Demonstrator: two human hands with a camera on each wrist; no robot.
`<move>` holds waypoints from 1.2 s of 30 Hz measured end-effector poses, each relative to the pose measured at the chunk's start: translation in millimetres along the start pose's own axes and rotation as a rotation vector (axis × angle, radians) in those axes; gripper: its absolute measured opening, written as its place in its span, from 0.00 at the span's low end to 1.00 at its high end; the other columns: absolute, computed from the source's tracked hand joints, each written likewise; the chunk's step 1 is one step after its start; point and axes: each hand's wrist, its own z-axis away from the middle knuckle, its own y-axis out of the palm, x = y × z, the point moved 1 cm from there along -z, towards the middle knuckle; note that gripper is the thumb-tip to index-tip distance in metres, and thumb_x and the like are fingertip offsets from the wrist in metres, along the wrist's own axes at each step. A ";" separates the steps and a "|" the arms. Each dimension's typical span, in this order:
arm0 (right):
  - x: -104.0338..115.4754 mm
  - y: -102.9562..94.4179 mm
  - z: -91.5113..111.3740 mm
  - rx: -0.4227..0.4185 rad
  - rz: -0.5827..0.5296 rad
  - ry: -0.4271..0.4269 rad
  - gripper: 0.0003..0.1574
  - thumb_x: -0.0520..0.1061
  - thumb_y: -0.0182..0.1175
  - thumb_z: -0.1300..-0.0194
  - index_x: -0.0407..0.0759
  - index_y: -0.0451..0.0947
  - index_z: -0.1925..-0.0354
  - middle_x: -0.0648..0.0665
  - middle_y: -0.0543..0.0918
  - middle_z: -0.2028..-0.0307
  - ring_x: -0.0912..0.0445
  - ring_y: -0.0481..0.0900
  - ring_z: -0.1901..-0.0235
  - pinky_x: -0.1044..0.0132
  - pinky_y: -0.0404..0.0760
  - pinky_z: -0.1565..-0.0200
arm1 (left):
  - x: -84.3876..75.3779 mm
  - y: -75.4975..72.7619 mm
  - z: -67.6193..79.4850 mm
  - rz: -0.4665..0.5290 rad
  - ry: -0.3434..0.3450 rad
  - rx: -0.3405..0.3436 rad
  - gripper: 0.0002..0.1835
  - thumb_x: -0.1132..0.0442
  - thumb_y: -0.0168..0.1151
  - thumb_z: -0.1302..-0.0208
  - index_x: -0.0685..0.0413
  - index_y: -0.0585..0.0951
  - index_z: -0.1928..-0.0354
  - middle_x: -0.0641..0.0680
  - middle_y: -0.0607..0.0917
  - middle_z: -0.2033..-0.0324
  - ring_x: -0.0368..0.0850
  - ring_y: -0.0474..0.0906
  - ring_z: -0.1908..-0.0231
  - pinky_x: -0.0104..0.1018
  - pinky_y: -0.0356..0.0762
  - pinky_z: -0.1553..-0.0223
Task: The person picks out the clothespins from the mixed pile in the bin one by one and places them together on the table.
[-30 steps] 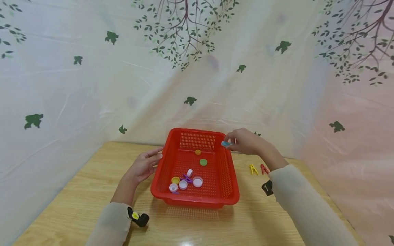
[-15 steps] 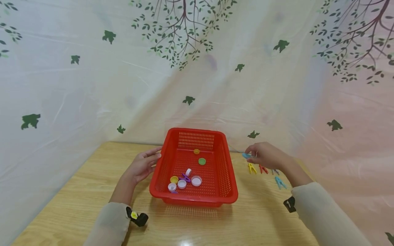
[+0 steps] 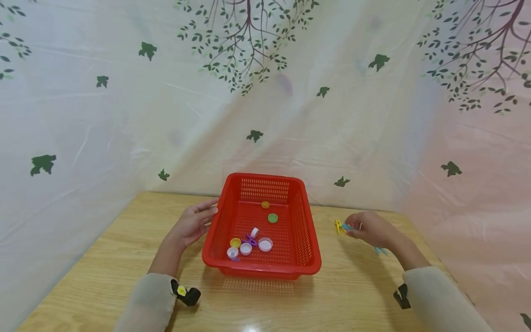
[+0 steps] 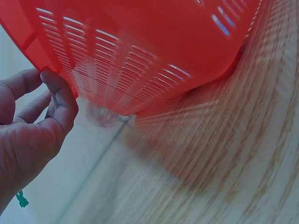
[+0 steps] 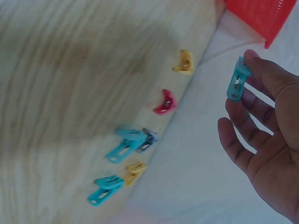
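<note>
My right hand (image 3: 371, 228) pinches a light blue clothespin (image 5: 237, 81) between thumb and fingertips, over the right side of the table. In the head view it overlaps several clothespins there; a yellow clothespin (image 3: 338, 227) shows just left of its fingertips. In the right wrist view, a red clothespin (image 5: 166, 102) and two blue ones, including this blue clothespin (image 5: 105, 189), lie in a loose row with others. My left hand (image 3: 192, 225) holds the left rim of the red plastic basket (image 3: 309, 230), its thumb and fingers at the edge in the left wrist view (image 4: 39, 121).
Inside the basket lie a green bottle cap (image 3: 272, 218), a purple clothespin (image 3: 250, 240), a white cap (image 3: 265, 245) and several other white and yellow caps. A leaf-printed curtain (image 3: 290, 115) hangs behind the wooden table (image 3: 103, 253).
My right hand has moved from the basket's far right corner rightward and down to the clothespins on the table, still pinching the light blue clothespin. The left hand has stayed at the rim.
</note>
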 end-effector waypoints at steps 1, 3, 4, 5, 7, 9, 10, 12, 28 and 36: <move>-2.7 2.6 2.0 -0.001 -0.002 -0.001 0.17 0.44 0.67 0.31 0.35 0.83 0.49 0.54 0.83 0.68 0.60 0.79 0.68 0.58 0.83 0.62 | 0.4 -0.1 0.0 0.001 0.001 0.000 0.29 0.60 0.60 0.24 0.56 0.68 0.25 0.62 0.78 0.35 0.52 0.82 0.44 0.44 0.83 0.45; -7.7 7.5 6.0 -0.008 0.002 0.001 0.15 0.44 0.67 0.31 0.35 0.83 0.50 0.54 0.83 0.69 0.60 0.79 0.69 0.58 0.83 0.63 | 0.8 -0.1 0.0 0.001 0.002 0.002 0.29 0.60 0.60 0.24 0.56 0.68 0.25 0.62 0.78 0.35 0.51 0.82 0.45 0.43 0.83 0.45; -10.5 9.6 7.8 -0.008 0.001 0.006 0.15 0.44 0.67 0.31 0.36 0.83 0.51 0.54 0.83 0.69 0.61 0.78 0.69 0.59 0.82 0.64 | 0.8 0.0 -0.1 0.005 0.000 -0.001 0.29 0.60 0.60 0.24 0.56 0.68 0.25 0.62 0.78 0.35 0.50 0.83 0.45 0.43 0.83 0.46; -13.1 12.2 9.2 -0.008 -0.007 0.011 0.14 0.44 0.67 0.31 0.36 0.83 0.52 0.54 0.83 0.69 0.61 0.78 0.70 0.60 0.81 0.65 | 0.7 0.1 -0.1 0.008 -0.003 -0.007 0.29 0.61 0.60 0.24 0.56 0.69 0.25 0.61 0.79 0.35 0.50 0.83 0.45 0.44 0.83 0.46; -17.7 16.5 11.4 -0.002 -0.032 0.026 0.12 0.43 0.68 0.32 0.37 0.83 0.54 0.53 0.81 0.71 0.61 0.75 0.72 0.62 0.79 0.68 | -0.2 0.2 -0.2 0.010 -0.006 -0.010 0.29 0.61 0.60 0.24 0.55 0.69 0.25 0.61 0.79 0.35 0.51 0.82 0.45 0.44 0.83 0.46; -22.7 20.5 13.3 0.009 -0.040 0.047 0.12 0.43 0.69 0.33 0.37 0.83 0.54 0.53 0.81 0.71 0.60 0.74 0.73 0.64 0.77 0.70 | -1.4 0.3 -0.3 0.011 -0.010 -0.013 0.29 0.61 0.60 0.24 0.55 0.69 0.25 0.61 0.79 0.35 0.52 0.82 0.44 0.44 0.84 0.46; -25.0 22.5 14.8 0.012 -0.046 0.052 0.13 0.44 0.69 0.33 0.37 0.83 0.54 0.53 0.80 0.71 0.60 0.74 0.73 0.64 0.77 0.70 | -1.8 0.3 -0.2 0.014 -0.012 -0.017 0.28 0.61 0.60 0.24 0.55 0.69 0.25 0.61 0.79 0.35 0.52 0.82 0.44 0.44 0.84 0.46; -28.7 27.3 18.0 0.010 -0.031 0.057 0.12 0.44 0.69 0.33 0.38 0.84 0.55 0.54 0.80 0.72 0.57 0.78 0.70 0.63 0.78 0.68 | -1.8 0.3 0.3 0.011 -0.008 -0.016 0.28 0.61 0.60 0.24 0.55 0.69 0.25 0.61 0.79 0.35 0.52 0.81 0.44 0.44 0.83 0.46; -37.6 36.0 29.1 0.034 0.022 0.101 0.18 0.50 0.73 0.37 0.39 0.84 0.57 0.54 0.78 0.75 0.61 0.71 0.77 0.67 0.72 0.73 | -0.6 1.2 0.7 0.003 0.011 -0.021 0.28 0.60 0.60 0.24 0.55 0.69 0.26 0.61 0.78 0.35 0.51 0.83 0.44 0.44 0.83 0.45; -37.9 33.1 33.5 0.078 -0.044 0.118 0.21 0.47 0.76 0.41 0.40 0.83 0.53 0.48 0.84 0.66 0.57 0.80 0.68 0.58 0.83 0.65 | -1.0 1.5 1.5 0.003 0.002 -0.017 0.28 0.61 0.60 0.24 0.55 0.69 0.25 0.61 0.78 0.35 0.54 0.82 0.43 0.44 0.83 0.45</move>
